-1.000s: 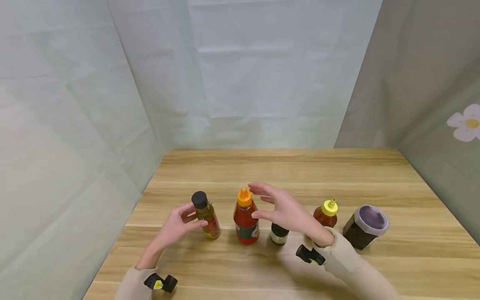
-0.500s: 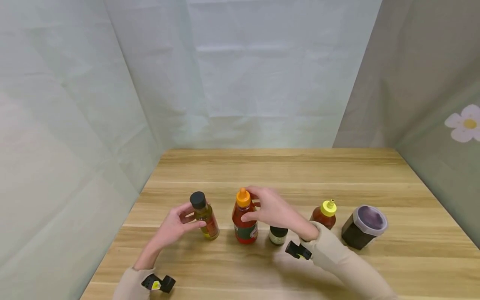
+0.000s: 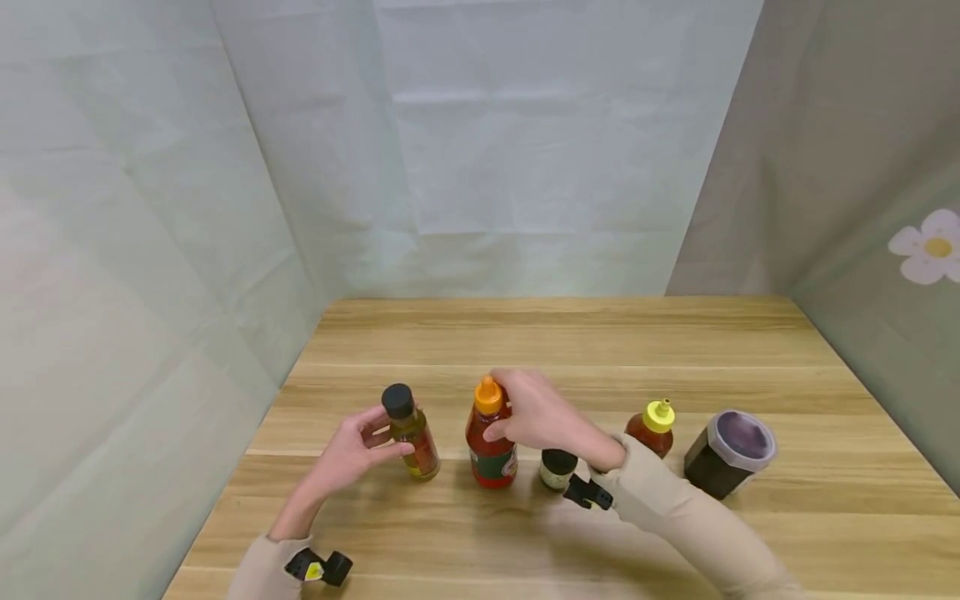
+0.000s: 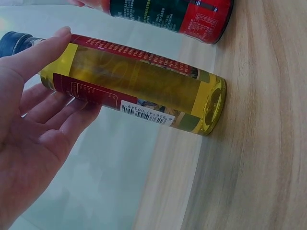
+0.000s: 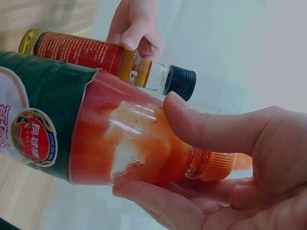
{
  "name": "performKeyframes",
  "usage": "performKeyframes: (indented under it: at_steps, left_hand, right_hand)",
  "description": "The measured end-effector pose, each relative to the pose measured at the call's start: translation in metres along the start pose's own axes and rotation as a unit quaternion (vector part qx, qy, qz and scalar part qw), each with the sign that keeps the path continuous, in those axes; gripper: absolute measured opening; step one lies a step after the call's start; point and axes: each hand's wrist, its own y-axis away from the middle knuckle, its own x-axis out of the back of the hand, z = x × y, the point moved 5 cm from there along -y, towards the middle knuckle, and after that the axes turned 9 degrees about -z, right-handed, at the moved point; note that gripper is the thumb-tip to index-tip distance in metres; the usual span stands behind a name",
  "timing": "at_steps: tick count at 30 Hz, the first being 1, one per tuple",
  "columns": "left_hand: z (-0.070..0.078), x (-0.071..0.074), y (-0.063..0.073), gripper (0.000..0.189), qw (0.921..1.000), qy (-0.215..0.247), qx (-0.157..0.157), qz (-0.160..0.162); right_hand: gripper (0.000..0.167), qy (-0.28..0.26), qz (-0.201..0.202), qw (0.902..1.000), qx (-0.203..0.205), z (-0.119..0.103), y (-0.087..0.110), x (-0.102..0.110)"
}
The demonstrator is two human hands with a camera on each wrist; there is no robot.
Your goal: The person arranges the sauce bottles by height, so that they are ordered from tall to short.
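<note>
My left hand grips a glass bottle of yellow oil around its upper body. It has a black cap and a red label, and it stands upright on the table. In the left wrist view, the thumb lies across one side of the oil bottle with fingers behind. My right hand holds the shoulder of a red chili sauce bottle, just below its orange nozzle cap. Thumb and fingers lie on opposite sides of that sauce bottle in the right wrist view. It also stands on the table.
Beneath my right wrist is a small jar with a black lid. Further right stand a yellow-capped squeeze bottle, partly behind the sleeve, and a dark container with a translucent lid. Pale cloth surrounds the wooden table.
My right hand has moved left and slightly down onto the sauce bottle, and its fingers have closed around the shoulder. The left hand stays on the oil bottle.
</note>
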Motion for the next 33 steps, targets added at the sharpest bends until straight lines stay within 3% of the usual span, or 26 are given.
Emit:
performKeyframes:
  at_steps: [10,17,28,33]
  left_hand:
    - [0.001,0.0,0.0,0.056,1.0,-0.002,-0.006,0.0]
    - [-0.001,-0.001,-0.002,0.053,0.9999,-0.009,0.002,0.007]
    - [0.0,-0.003,-0.007,0.053,1.0,-0.002,0.007,0.004]
    - [-0.001,-0.004,-0.008,0.053,0.9999,-0.004,0.006,0.008]
  right_hand:
    - [0.035,0.008,-0.01,0.9996,-0.026,-0.005,-0.006,0.007]
    - [0.038,0.004,-0.008,0.999,-0.043,-0.008,-0.012,0.026]
    - [0.038,0.05,0.045,0.9976,-0.017,-0.015,-0.031,0.057]
    - [0.044,0.059,0.044,0.9969,-0.028,-0.016,-0.046,0.063]
